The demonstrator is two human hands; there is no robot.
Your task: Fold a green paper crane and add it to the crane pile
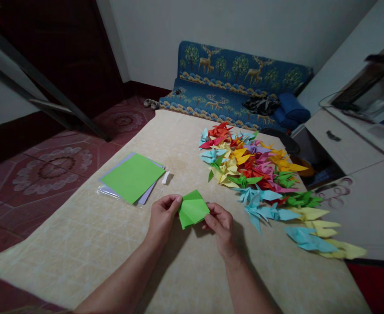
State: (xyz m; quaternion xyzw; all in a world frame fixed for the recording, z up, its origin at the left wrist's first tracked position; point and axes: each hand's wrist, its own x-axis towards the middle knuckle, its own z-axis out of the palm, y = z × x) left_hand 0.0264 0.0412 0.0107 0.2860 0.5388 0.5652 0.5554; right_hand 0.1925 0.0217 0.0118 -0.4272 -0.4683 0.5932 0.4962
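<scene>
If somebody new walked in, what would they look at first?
Probably the colorful folded-paper figures heaped on the right side of the table. Next, perhaps the folded green paper between the left hand and right hand. Behind the table, the blue sofa with golden deer stands out too.

no legible text, labels, signs, numbers

Cloth-covered table (64, 248), pale and faintly patterned. At left, square paper sheets (131, 176), green uppermost, purple edges showing beneath, clear wrapper (108, 192) jutting from under stack. Just beside stack, small white scrap (165, 177). Along right side, crowded paper cranes (249, 166) in red, orange, yellow, green, blue, pink and purple, thinning toward near end.
</scene>
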